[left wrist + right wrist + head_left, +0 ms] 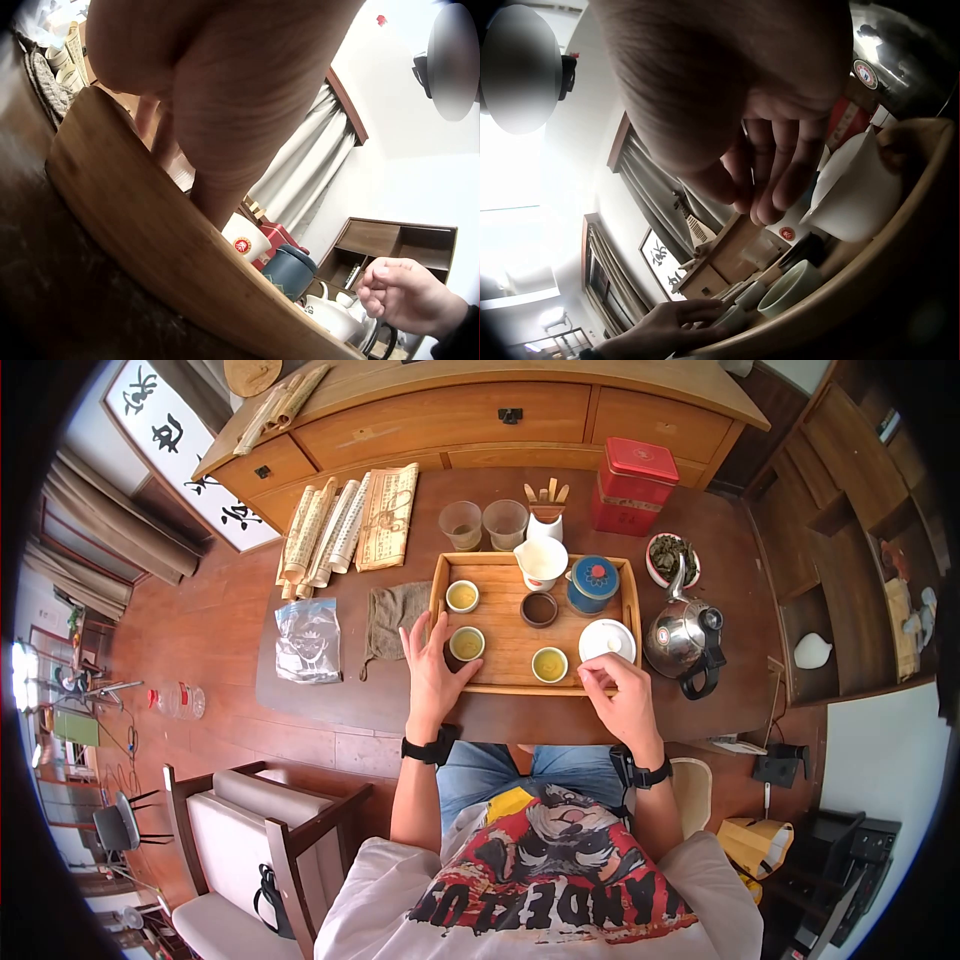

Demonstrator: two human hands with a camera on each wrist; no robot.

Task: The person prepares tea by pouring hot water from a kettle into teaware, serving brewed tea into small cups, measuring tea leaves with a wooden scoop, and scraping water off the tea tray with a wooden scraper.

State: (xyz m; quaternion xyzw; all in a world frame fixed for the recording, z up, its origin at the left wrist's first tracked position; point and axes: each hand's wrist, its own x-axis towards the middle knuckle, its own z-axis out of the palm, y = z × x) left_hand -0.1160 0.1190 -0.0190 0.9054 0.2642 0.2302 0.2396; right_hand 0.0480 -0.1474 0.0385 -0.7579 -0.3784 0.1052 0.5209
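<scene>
The person's left hand (430, 665) is arching over the near-left teacup (467, 644), its fingers standing wide apart with the thumb to one side; whether skin is touching porcelain, I cannot tell. That straddling shape is probably suiting a small, full cup, since it is leaving the pale tea inside uncovered. The right hand (622, 695) is hovering by the near edge of the white gaiwan (600, 635), fingers loosely bent and gripping nothing.

Two more cups, one far left (462, 596) and one near right (549, 664), are also holding tea. All three are standing on the wooden tray (505, 665), whose raised rim is presumably guarding the desk (365, 705) against spills. The pitcher (545, 565) and blue canister (592, 584) are occupying its far side, around a dark round dish (539, 622). The steel kettle (675, 635) is sitting just right of the tray, likely so that its bulk is staying within right-hand reach without crowding the cups.
</scene>
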